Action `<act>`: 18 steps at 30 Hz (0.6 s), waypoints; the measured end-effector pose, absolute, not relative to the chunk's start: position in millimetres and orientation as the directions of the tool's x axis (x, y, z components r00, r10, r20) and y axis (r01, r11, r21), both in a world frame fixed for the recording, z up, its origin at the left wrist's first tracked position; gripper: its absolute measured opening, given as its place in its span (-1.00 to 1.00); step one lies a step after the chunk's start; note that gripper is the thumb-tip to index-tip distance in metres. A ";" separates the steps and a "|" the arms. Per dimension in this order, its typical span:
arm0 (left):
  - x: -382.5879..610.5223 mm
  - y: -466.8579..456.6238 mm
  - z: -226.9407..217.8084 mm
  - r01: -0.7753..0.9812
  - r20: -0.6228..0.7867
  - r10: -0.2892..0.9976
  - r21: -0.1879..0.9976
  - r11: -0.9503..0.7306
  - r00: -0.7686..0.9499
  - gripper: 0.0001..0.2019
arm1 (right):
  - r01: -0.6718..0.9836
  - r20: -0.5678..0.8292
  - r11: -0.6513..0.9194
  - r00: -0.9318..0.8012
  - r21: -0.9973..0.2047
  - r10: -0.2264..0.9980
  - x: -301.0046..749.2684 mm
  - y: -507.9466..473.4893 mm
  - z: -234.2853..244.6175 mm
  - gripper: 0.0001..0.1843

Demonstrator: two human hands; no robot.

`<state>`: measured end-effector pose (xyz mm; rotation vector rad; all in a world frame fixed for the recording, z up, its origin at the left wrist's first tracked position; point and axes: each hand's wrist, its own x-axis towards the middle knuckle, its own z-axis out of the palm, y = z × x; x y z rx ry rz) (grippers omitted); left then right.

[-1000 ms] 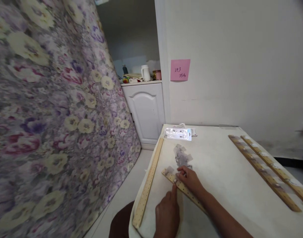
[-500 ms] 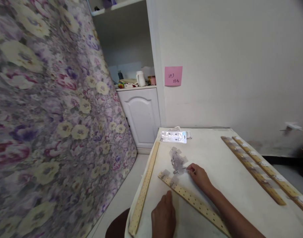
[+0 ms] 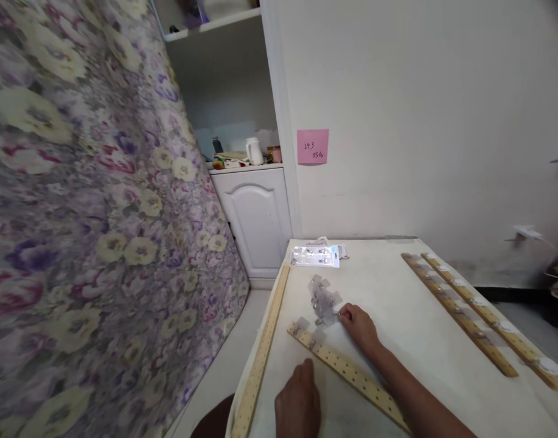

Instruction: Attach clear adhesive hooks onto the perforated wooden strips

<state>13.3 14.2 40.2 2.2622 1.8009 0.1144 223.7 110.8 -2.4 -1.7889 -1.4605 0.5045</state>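
Observation:
A heap of clear square adhesive hooks (image 3: 323,301) with small metal parts lies on the white-covered table. At its right edge, my right hand (image 3: 357,322) pinches the metal end of one hook, which still lies against the heap. A light wooden strip with rows of holes (image 3: 352,376) runs diagonally below the heap and passes under my right forearm. Two clear hooks (image 3: 311,342) sit at the strip's far end. My left hand (image 3: 298,401) rests loosely curled near the strip's left side, its fingertips close to the edge; nothing shows in it.
Another holed wooden strip (image 3: 263,353) lies along the table's left edge. Two darker strips bearing clear hooks (image 3: 459,313) lie on the right. Clear packaging (image 3: 315,256) lies at the back. A floral curtain (image 3: 100,243) hangs left; a white cabinet (image 3: 255,222) stands behind.
The whole view has shifted slightly, with the scene sitting a little further left and lower. My right hand stays pinched at the heap's edge, and my left hand keeps its place by the strip.

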 end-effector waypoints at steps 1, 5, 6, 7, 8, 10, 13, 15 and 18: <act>13.0 14.2 39.4 0.947 -0.080 0.969 0.245 -0.209 0.235 -0.56 | 0.645 0.161 -0.050 0.264 -0.763 0.951 224.3 110.1 -2.2 -0.88; 10.9 16.5 31.9 0.939 -0.044 0.969 0.259 -0.225 0.244 -0.57 | 0.637 0.188 -0.025 0.265 -0.771 0.946 230.4 101.4 0.8 -0.88; 10.2 17.6 29.0 0.937 -0.043 0.967 0.264 -0.230 0.249 -0.57 | 0.636 0.202 -0.016 0.270 -0.772 0.941 232.5 97.6 2.9 -0.88; 9.4 18.7 26.0 0.934 -0.040 0.967 0.269 -0.234 0.253 -0.56 | 0.633 0.219 -0.001 0.270 -0.774 0.938 234.7 93.2 5.7 -0.88; 8.5 19.8 22.9 0.932 -0.031 0.967 0.275 -0.236 0.254 -0.56 | 0.623 0.234 0.020 0.264 -0.782 0.936 236.7 88.2 9.0 -0.89; 6.1 20.9 17.8 0.921 0.009 0.967 0.303 -0.246 0.255 -0.56 | 0.570 0.241 0.064 0.240 -0.819 0.940 239.7 76.7 16.1 -0.91; 1.8 17.9 14.8 0.873 0.117 0.964 0.407 -0.267 0.240 -0.61 | 0.412 0.184 0.091 0.192 -0.907 0.964 240.6 57.3 25.0 -0.88; 0.2 11.9 16.5 0.800 0.205 0.954 0.522 -0.297 0.220 -0.65 | 0.301 0.135 0.080 0.164 -0.950 0.977 238.2 43.7 28.5 -0.85; 4.8 -1.7 23.1 0.620 0.294 0.935 0.702 -0.351 0.196 -0.72 | 0.173 0.090 0.068 0.120 -0.983 0.989 230.2 23.3 33.5 -0.82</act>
